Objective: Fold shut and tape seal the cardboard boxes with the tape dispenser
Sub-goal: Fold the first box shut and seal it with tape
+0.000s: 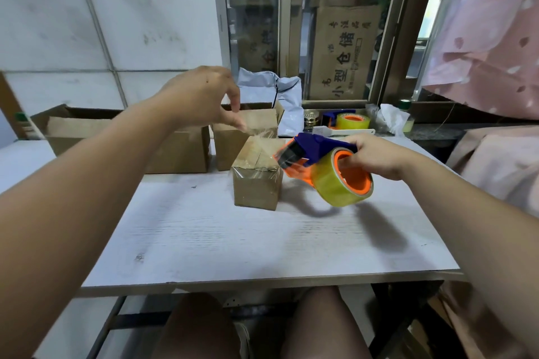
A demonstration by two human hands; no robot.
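Observation:
A small closed cardboard box (256, 181) with clear tape across its top stands on the white table (221, 236). My right hand (376, 156) grips the blue and orange tape dispenser (323, 167) just right of the box, a roll of yellowish clear tape on it. A strip of clear tape (262, 140) stretches from the dispenser up to my left hand (204, 96), which pinches its end above and behind the box.
Two larger cardboard boxes (180, 151) (248, 134) stand behind the small one, the left one open. A second tape dispenser (348, 121), a white bag (285, 96) and a comb lie at the back. Pink cloth (490, 38) hangs at the right.

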